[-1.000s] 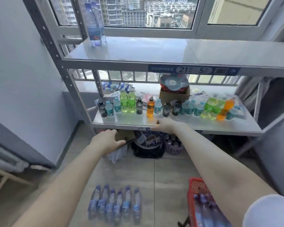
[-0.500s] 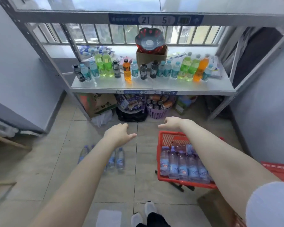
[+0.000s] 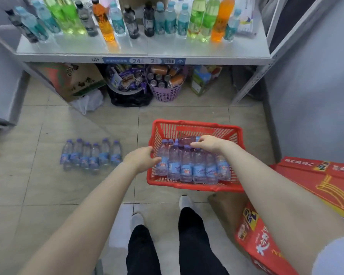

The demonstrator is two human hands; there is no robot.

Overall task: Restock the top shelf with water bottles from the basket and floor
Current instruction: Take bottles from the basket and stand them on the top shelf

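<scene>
- Head view: clear plastic, purple-capped water bottles are stood in a red lattice-walled basket.
- Left hand and right hand are held over them; whether the fingers grip anything cannot be told.

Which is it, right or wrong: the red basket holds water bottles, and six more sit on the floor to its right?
Wrong. The head view shows the six floor bottles left of the red basket, which does hold water bottles.
</scene>
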